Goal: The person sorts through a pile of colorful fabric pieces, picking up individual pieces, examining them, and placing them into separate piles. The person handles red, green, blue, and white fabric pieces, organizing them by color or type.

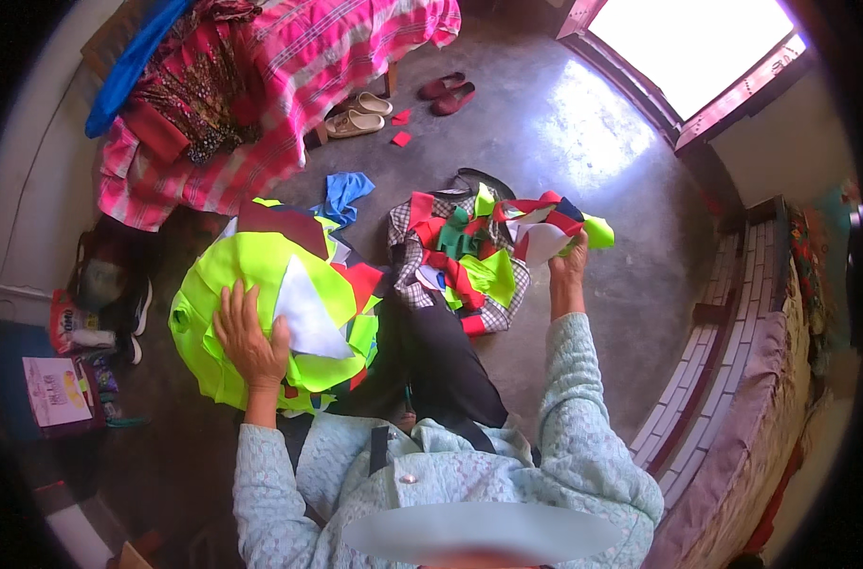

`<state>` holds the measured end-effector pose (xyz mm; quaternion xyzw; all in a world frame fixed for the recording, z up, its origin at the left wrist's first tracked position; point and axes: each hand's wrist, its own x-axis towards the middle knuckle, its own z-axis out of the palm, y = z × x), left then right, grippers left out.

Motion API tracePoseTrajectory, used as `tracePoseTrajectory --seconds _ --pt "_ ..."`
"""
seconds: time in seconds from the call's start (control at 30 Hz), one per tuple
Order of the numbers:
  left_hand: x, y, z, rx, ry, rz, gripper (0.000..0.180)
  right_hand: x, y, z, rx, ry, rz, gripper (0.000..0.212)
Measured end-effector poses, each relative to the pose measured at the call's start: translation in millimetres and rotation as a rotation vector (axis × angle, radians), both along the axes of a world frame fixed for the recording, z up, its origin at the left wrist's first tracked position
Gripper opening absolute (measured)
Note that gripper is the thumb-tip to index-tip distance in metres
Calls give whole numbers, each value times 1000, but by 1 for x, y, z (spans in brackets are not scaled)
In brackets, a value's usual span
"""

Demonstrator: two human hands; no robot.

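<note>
My left hand [249,334] lies flat with fingers spread on a big heap of neon-yellow fabric pieces [213,270]. A white piece [308,308], a maroon piece [282,229] and bits of red show on that heap. Out to the right, my right hand [571,272] is closed on a bunch of fabric scraps [542,228] in red, white, navy and neon yellow. The bunch trails over a checked cloth bag [401,226], which is spread on the floor between the hands. Red, green and neon-yellow scraps [465,254] fill the bag.
A blue cloth [346,196] lies beyond the heap. Beige shoes [354,123], maroon shoes [450,95] and small red scraps [401,138] are farther off. A bed with a pink checked cover [308,57] stands far left. An open doorway [688,47] is far right, brickwork [706,370] at right.
</note>
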<state>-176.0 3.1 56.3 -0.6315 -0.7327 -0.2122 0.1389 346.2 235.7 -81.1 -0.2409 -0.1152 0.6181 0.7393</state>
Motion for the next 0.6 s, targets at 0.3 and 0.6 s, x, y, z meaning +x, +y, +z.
tracePoseTrajectory --seconds 0.3,0.6 --pt "0 0 -4 52 18 14 57 -21 10 22 93 -61 39 30" --pt "0 -1 -9 102 8 17 57 -69 -73 103 127 -217 214 26"
